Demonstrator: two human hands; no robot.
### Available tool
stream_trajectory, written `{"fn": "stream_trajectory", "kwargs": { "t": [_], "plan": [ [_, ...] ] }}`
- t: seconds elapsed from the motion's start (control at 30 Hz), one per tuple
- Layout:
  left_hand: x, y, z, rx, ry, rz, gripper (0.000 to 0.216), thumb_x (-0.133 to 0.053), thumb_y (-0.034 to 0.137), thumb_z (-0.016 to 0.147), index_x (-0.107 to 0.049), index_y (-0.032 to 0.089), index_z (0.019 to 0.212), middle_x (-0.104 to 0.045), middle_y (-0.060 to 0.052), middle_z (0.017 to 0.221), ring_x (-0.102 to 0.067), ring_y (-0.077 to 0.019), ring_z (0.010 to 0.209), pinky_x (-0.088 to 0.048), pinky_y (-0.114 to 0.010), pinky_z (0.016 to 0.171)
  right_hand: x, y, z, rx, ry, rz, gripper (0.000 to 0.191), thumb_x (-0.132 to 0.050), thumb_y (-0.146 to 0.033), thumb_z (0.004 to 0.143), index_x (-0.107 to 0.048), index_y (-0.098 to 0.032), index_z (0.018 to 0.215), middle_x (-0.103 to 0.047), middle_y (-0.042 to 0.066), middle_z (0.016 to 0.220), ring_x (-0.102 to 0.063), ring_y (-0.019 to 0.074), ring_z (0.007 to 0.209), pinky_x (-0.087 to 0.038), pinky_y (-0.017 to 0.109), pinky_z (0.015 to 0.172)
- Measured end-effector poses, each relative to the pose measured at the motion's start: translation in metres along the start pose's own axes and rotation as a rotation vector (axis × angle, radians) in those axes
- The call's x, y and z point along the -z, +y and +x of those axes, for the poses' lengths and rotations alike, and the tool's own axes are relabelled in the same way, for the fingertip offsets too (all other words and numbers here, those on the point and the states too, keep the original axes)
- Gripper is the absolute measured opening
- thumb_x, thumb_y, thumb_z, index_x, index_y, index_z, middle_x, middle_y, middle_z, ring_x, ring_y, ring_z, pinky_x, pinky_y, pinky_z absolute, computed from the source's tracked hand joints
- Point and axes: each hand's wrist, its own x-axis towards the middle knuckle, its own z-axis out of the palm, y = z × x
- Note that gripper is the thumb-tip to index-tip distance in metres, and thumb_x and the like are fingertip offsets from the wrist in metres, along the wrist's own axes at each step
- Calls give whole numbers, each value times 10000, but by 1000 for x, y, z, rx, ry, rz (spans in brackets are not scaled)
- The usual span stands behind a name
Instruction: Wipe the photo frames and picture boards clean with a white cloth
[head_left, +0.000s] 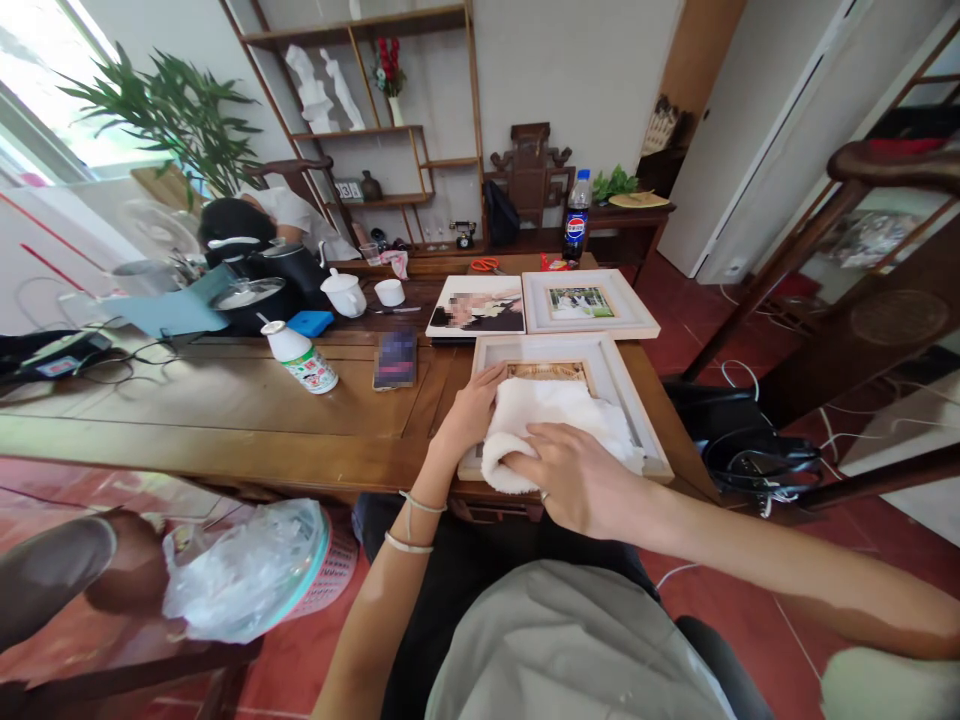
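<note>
Cloth (559, 405) fills the gripping right hand (576, 472); left hand (472, 408) lies flat on the nearest frame (547, 346).

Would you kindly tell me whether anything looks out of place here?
I see nothing spilled, but the back-right picture frame looks slightly odd: its corner seems to jut past the table's right edge.

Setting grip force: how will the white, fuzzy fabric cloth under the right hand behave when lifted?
The white, fuzzy fabric cloth is probably floppy: it curls into a soft loop at the right hand. Its fuzzy surface suggests it won't slip easily. It'll likely drape or bunch if pushed, judging by its uneven spread over the pale rectangular frame.
</note>
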Motion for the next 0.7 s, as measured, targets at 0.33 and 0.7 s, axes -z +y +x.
{"fn": "stream_trajectory", "kwargs": {
  "t": [0.33, 0.7],
  "plan": [
    [-1, 2, 3, 11, 4, 23, 447, -322, 186, 968, -483, 89, 1373, -466, -152, 1456, -390, -225, 1382, -347, -419, 1140, 38, 29, -50, -237, -160, -127, 456, -420, 9, 657, -629, -172, 1019, -600, 70, 758, -577, 229, 754, -380, 328, 692],
    [-3, -1, 2, 31, 16, 6, 496, -312, 99, 917, -475, 121, 1385, -469, -140, 1456, -397, -219, 1380, -363, -439, 1129, 18, 1, -17, -99, -78, -145, 280, -464, -72, 735, -633, -167, 937, -645, 95, 795, -573, 246, 778, -386, 345, 660]
  ]
}}
